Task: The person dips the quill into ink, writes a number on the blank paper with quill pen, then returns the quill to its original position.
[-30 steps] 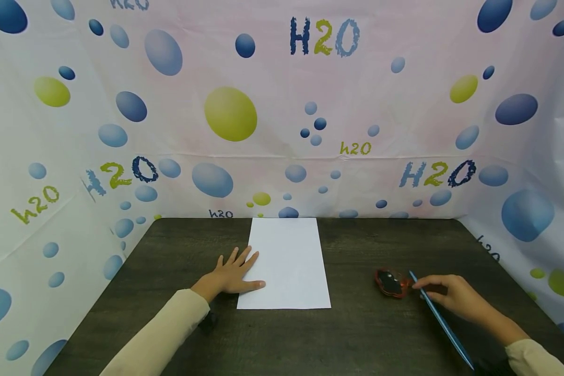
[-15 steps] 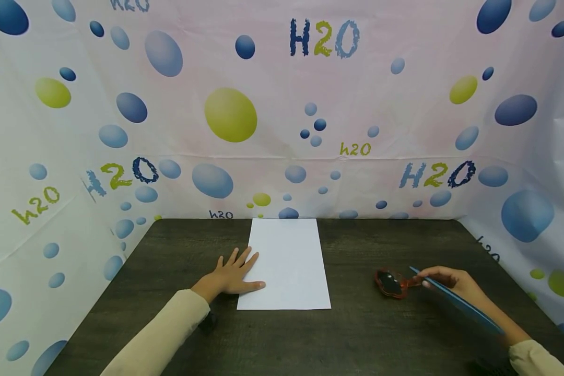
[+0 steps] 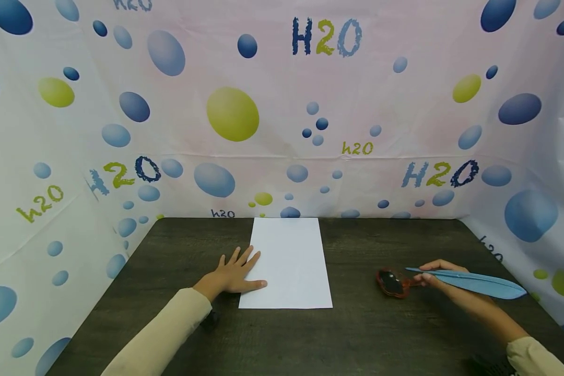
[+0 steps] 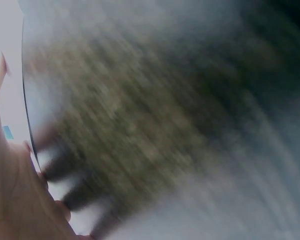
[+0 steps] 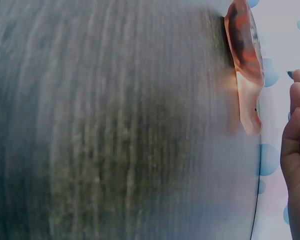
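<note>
A white sheet of paper (image 3: 289,261) lies on the dark wooden table (image 3: 357,334). My left hand (image 3: 235,274) lies flat with fingers spread, its fingertips on the sheet's left edge. My right hand (image 3: 439,279) pinches the shaft of a light blue feather quill (image 3: 474,282), which lies almost level with the plume pointing right and the tip pointing left. Just left of that hand sits a small orange-red transparent dish (image 3: 392,282) with a dark inside. The right wrist view shows the dish (image 5: 246,65) edge-on beside my fingers (image 5: 297,140).
A curtain printed with blue and green bubbles and "H2O" (image 3: 326,37) walls the table on three sides. The left wrist view is blurred, showing only tabletop and part of my hand (image 4: 15,200).
The right hand has swung the quill from a steep slant toward me to nearly level, plume now out to the right. The left hand and the paper have stayed put.
</note>
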Available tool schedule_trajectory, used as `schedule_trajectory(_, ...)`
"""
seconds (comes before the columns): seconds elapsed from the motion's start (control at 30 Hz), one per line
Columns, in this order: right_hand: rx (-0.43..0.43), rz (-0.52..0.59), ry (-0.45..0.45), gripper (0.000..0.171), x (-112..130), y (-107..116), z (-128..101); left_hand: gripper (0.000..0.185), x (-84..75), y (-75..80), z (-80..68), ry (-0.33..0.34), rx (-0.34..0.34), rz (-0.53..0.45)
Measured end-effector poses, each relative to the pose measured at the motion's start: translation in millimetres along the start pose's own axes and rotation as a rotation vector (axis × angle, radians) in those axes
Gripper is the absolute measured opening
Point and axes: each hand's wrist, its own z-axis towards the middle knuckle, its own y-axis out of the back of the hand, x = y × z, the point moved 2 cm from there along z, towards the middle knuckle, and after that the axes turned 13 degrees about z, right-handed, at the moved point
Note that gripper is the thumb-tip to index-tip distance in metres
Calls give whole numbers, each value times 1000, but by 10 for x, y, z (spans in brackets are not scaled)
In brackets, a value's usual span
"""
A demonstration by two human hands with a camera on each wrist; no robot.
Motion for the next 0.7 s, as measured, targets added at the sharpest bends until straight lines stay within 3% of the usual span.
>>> schedule_trajectory(0.33,-106,-166,66,19,-3,-33,32,95,2,-1,11,2,3,-7)
schedule_trajectory(0.7,-54,-53,52,24,15,-62,49,94,11,-18,18,2,-6,-2)
